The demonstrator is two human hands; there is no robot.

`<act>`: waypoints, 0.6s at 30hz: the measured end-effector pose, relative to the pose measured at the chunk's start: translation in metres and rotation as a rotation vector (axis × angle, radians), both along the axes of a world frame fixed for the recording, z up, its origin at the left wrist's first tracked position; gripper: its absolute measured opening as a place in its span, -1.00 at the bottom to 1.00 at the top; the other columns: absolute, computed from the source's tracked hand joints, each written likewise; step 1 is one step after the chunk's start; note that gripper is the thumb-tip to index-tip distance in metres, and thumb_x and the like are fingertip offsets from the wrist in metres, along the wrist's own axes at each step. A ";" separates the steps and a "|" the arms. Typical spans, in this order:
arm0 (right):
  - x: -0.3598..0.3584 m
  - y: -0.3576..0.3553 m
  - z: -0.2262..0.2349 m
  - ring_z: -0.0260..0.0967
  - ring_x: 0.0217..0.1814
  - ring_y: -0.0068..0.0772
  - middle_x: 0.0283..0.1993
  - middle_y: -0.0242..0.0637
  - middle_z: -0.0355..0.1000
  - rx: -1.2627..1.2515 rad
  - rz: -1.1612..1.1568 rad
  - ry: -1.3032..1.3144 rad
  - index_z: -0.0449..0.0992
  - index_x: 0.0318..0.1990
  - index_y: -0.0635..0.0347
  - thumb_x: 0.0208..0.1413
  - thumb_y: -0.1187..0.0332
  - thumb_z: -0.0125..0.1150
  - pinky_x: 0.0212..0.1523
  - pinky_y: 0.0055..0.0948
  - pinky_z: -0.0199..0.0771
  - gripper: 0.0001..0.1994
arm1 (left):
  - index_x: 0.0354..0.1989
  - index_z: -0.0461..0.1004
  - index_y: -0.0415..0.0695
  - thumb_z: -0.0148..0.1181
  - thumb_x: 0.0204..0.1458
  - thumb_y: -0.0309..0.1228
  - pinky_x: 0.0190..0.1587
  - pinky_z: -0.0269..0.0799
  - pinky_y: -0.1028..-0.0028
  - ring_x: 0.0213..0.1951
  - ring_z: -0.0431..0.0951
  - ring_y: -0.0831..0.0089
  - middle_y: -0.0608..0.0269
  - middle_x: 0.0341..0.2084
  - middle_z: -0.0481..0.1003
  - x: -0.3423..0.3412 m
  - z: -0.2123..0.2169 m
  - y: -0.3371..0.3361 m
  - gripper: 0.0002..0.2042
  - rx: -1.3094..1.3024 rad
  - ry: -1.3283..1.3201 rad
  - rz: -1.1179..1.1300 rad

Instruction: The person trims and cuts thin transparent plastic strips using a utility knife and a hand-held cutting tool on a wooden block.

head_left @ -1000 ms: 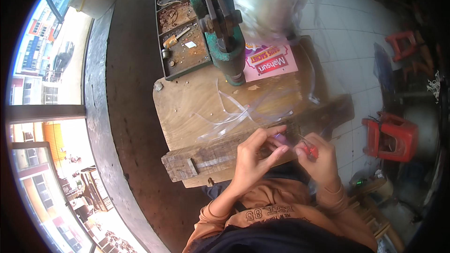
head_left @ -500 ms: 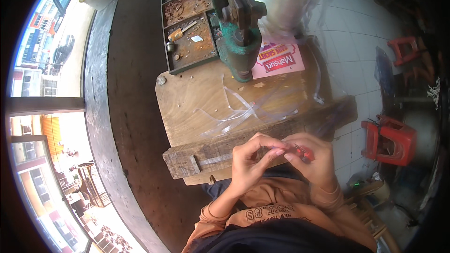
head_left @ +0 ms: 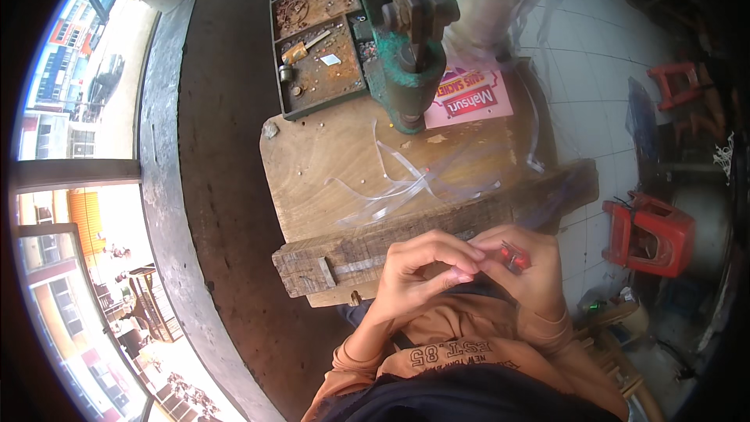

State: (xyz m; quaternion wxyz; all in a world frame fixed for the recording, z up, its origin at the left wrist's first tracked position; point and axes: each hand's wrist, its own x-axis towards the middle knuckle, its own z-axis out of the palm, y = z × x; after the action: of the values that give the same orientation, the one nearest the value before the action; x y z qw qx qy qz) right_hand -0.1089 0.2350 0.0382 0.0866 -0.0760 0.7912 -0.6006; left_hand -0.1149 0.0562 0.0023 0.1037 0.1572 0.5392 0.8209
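Note:
My left hand is closed in a pinch, thumb and fingers curled round toward the right fingertips; whatever thin thing it may hold is too small to make out. Against it, my right hand is wrapped round a small red-handled tool with thin dark metal tips. The fingers hide most of that tool, so its exact kind does not show. Both hands meet just above my lap, at the near edge of a rough wooden beam. Beyond them, clear plastic strips lie tangled on the wooden board.
A green metal press stands on the board's far side, a pink printed card beside it. Left of it sits a compartment tray with small rusty parts. A clear plastic bundle lies beyond. Red stools stand on the tiled floor.
My left hand has shifted slightly, its thumb now lower and apart from the forefinger tip. The red-handled tool has turned a little in my right hand. The view has moved slightly.

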 end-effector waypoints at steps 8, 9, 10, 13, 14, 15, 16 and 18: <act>-0.001 -0.004 0.007 0.52 -0.31 -0.35 -0.30 -0.20 0.52 0.053 -0.009 0.088 0.53 -0.32 0.30 -0.15 0.55 0.33 -0.33 -0.52 0.48 -0.82 | -0.36 0.52 -0.29 0.17 -0.07 -0.70 -0.14 0.42 0.41 -0.21 0.54 0.34 0.09 -0.32 0.53 0.003 -0.001 0.001 -0.89 -0.037 0.050 0.050; -0.001 -0.005 0.007 0.52 -0.31 -0.36 -0.31 -0.20 0.52 0.048 -0.025 0.093 0.53 -0.32 0.29 -0.15 0.55 0.33 -0.34 -0.52 0.47 -0.82 | -0.37 0.52 -0.29 0.16 -0.08 -0.70 -0.14 0.42 0.40 -0.21 0.53 0.33 0.08 -0.31 0.53 0.004 0.000 0.002 -0.89 -0.051 0.051 0.060; 0.000 -0.006 0.006 0.51 -0.32 -0.37 -0.31 -0.21 0.51 0.042 -0.040 0.097 0.53 -0.33 0.29 -0.15 0.55 0.33 -0.34 -0.52 0.47 -0.83 | -0.34 0.50 -0.30 0.15 -0.06 -0.70 -0.13 0.42 0.41 -0.19 0.53 0.34 0.06 -0.28 0.53 0.004 -0.001 0.002 -0.88 -0.068 0.058 0.068; 0.002 -0.007 0.003 0.50 -0.34 -0.39 -0.32 -0.23 0.51 0.039 -0.081 0.113 0.53 -0.33 0.27 -0.15 0.56 0.33 -0.37 -0.53 0.45 -0.83 | -0.24 0.45 -0.33 0.11 -0.02 -0.71 -0.10 0.43 0.43 -0.14 0.52 0.35 0.00 -0.20 0.52 0.010 -0.002 0.005 -0.84 0.023 -0.031 0.105; 0.002 -0.007 0.003 0.49 -0.34 -0.40 -0.32 -0.23 0.51 0.037 -0.090 0.118 0.54 -0.34 0.27 -0.16 0.56 0.33 -0.37 -0.53 0.45 -0.83 | -0.19 0.42 -0.34 0.09 0.00 -0.71 -0.09 0.44 0.44 -0.12 0.52 0.35 -0.02 -0.17 0.51 0.015 0.001 0.010 -0.82 0.144 -0.136 0.129; 0.002 -0.008 0.003 0.49 -0.34 -0.39 -0.32 -0.24 0.51 0.049 -0.095 0.130 0.54 -0.33 0.26 -0.16 0.56 0.33 -0.37 -0.53 0.45 -0.82 | -0.15 0.39 -0.35 0.07 0.02 -0.71 -0.07 0.44 0.45 -0.10 0.51 0.35 -0.04 -0.14 0.50 0.018 0.003 0.012 -0.79 0.266 -0.241 0.154; 0.003 -0.009 0.004 0.49 -0.34 -0.38 -0.32 -0.24 0.51 0.062 -0.099 0.141 0.54 -0.33 0.26 -0.17 0.57 0.34 -0.37 -0.52 0.45 -0.82 | -0.12 0.37 -0.35 0.05 0.03 -0.72 -0.06 0.44 0.45 -0.09 0.50 0.35 -0.05 -0.11 0.48 0.020 0.001 0.013 -0.78 0.275 -0.214 0.152; 0.003 -0.011 0.005 0.49 -0.34 -0.36 -0.32 -0.24 0.51 0.093 -0.121 0.185 0.54 -0.33 0.25 -0.18 0.57 0.34 -0.38 -0.51 0.45 -0.81 | -0.07 0.32 -0.37 0.01 0.06 -0.72 -0.03 0.44 0.46 -0.06 0.49 0.34 -0.07 -0.05 0.44 0.022 -0.006 0.013 -0.76 0.297 -0.160 0.144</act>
State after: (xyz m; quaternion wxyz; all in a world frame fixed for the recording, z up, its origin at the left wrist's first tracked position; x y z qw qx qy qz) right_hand -0.1058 0.2239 0.0428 -0.0197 -0.0791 0.8260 -0.5578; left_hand -0.0927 0.0694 -0.0035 0.0629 0.0660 0.4121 0.9065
